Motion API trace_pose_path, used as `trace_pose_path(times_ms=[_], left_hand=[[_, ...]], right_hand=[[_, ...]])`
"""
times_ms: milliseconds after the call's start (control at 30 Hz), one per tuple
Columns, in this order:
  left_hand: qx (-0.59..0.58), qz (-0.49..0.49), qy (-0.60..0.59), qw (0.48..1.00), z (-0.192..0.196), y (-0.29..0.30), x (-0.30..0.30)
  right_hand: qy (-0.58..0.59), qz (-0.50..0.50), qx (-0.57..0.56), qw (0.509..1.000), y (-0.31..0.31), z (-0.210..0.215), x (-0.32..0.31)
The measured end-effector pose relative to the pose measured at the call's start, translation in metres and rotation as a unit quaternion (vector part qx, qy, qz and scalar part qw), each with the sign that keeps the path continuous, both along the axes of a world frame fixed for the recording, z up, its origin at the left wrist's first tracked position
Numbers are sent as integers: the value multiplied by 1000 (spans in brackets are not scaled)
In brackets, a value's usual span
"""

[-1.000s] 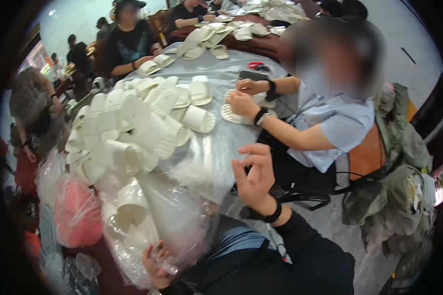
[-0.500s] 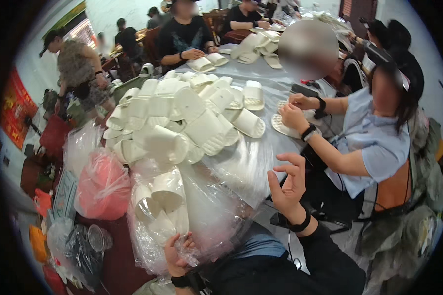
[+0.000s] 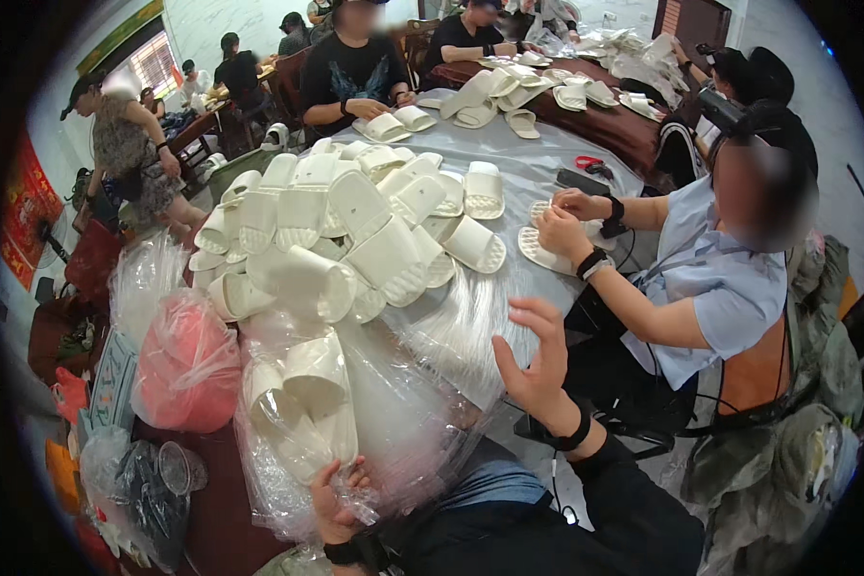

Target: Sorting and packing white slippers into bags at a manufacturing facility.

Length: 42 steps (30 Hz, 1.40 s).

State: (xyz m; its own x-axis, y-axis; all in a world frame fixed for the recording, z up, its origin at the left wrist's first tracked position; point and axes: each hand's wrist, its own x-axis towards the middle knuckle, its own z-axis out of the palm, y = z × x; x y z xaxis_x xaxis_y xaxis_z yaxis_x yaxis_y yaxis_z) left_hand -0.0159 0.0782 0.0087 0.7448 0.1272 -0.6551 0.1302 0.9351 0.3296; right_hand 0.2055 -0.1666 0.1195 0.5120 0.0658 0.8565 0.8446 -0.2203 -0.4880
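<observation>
A person's left hand (image 3: 339, 501) bunches the gathered edge of a clear plastic bag (image 3: 374, 422) at the lower middle of the view, fingers closed in a tight grip on the crinkled film, while the right hand (image 3: 538, 360) hangs open beside the bag's right flank, fingers spread and apparently just clear of the plastic, though the glare makes contact hard to judge. Inside the bag lie several white slippers (image 3: 307, 398), packed against the near side. The bag rests against the near edge of a round tabletop (image 3: 538, 168) covered in grey cloth, where a heap of loose white slippers (image 3: 355, 230) rises just behind it. To the left of the bag sits a pink plastic bag (image 3: 187, 365), and lower left a dark bag with a clear plastic cup (image 3: 178, 468) on it. At the right, a seated co-worker in a pale blue shirt (image 3: 715, 278) presses both hands on a white sole (image 3: 547, 252) at the table's edge, a wristband on each wrist. Red-handled scissors (image 3: 590, 163) lie farther back on the cloth.
</observation>
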Motion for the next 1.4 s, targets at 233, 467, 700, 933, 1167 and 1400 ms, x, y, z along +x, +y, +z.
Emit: trace_pose_path(times_ms=[233, 467, 700, 933, 1167, 1400], left_hand=[[56, -3, 11, 998, -12, 1, 2], [11, -3, -18, 1000, 1, -5, 4], [-1, -1, -31, 1000, -6, -1, 3], [2, 5, -17, 1000, 0, -1, 4], [-22, -8, -32, 999, 5, -3, 5], [-42, 21, 18, 999, 12, 5, -2]], right_hand=[[59, 16, -44, 997, -5, -10, 3], [84, -13, 56, 995, -13, -26, 9], [229, 25, 68, 971, -29, -75, 45], [470, 221, -103, 848, 11, -94, 18], [402, 258, -165, 863, 33, -74, 8], [88, 239, -75, 964, 30, 13, -24]])
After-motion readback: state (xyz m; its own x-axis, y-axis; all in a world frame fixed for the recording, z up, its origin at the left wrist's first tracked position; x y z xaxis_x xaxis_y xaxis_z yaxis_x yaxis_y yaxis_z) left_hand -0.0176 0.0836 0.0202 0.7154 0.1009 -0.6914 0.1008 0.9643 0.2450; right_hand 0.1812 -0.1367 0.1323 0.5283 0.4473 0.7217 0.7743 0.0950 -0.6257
